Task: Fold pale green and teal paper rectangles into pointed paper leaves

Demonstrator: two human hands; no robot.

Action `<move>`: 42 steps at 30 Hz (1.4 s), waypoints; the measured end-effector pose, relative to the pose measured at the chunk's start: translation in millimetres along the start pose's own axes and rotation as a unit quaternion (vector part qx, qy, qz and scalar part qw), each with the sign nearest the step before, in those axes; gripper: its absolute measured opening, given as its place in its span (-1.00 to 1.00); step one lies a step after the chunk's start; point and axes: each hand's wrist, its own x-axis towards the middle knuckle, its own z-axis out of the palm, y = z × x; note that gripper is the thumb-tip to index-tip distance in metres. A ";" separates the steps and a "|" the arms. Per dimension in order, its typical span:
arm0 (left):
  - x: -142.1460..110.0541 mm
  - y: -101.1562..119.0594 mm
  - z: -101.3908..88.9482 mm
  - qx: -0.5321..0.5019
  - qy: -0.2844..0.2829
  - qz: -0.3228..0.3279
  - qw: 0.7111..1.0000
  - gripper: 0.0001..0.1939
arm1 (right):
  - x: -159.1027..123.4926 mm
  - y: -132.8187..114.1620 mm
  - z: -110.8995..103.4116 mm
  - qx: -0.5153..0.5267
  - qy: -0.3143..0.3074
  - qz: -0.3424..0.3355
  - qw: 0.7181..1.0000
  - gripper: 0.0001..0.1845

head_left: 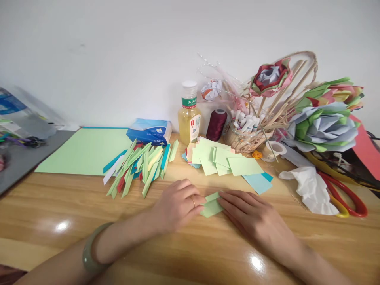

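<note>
A small light green piece of paper (212, 206) lies on the wooden table between my two hands, with a fold line along its upper part. My left hand (181, 204) pinches its left edge, the thumb below and the fingers curled above. Long, close-set fingers of my right hand (252, 215) press on its right end; that thumb is hidden. Just beyond is a spread of loose green paper pieces (219, 156), with blue pieces (257, 183) under them. Folded paper strips (142, 164) in green, blue, red and white are heaped beyond my left hand.
A large green sheet (77, 152) and a blue tissue pack (150, 130) lie at the back left. A glue bottle (189, 118), a dark red thread spool (216, 124) and a basket (245, 138) line the wall. Red-handled scissors (356, 202), crumpled tissue (314, 190) and paper flowers (326, 126) are right.
</note>
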 end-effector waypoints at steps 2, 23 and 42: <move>-1.5 -0.8 1.3 0.026 -0.007 0.022 0.999 -0.82 | -2.9 0.1 1.0 -0.025 0.010 -0.001 1.000 -0.68; 5.5 -15.7 6.9 0.247 0.016 0.080 0.966 -0.84 | 3.1 15.8 19.5 0.093 0.056 0.115 0.988 -0.74; 8.9 -17.4 11.1 0.264 -0.076 0.110 0.955 -0.82 | 9.6 25.7 12.8 0.040 -0.020 0.023 0.999 -0.68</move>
